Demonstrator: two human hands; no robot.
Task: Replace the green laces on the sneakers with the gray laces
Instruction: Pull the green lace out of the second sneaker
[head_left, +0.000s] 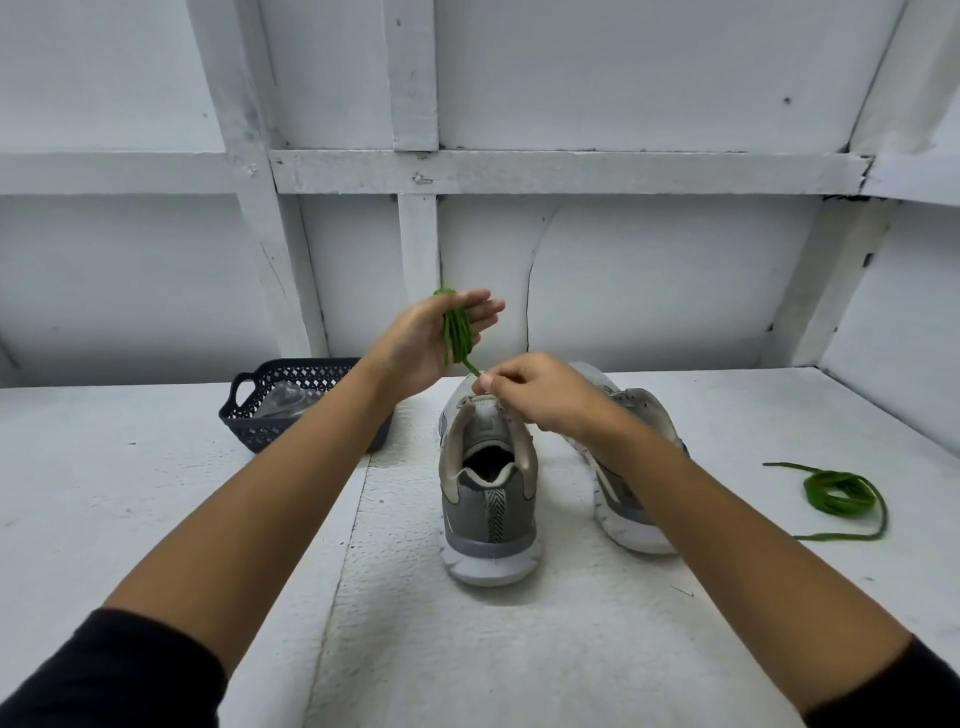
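Note:
Two grey sneakers stand heel-first toward me on the white table; the left sneaker (488, 499) shows no lace, and the right sneaker (631, 467) is partly hidden by my right forearm. My left hand (421, 338) is raised above them with a green lace (457, 332) wound in loops around its extended fingers. The lace's free end is pinched between the fingertips of my right hand (530, 395), just over the left sneaker's tongue. A second green lace (836, 493) lies coiled on the table at the right.
A dark plastic basket (260, 415) with a clear packet inside sits on the table at the left, partly behind my left forearm. A white painted wall with wooden framing rises just behind the table.

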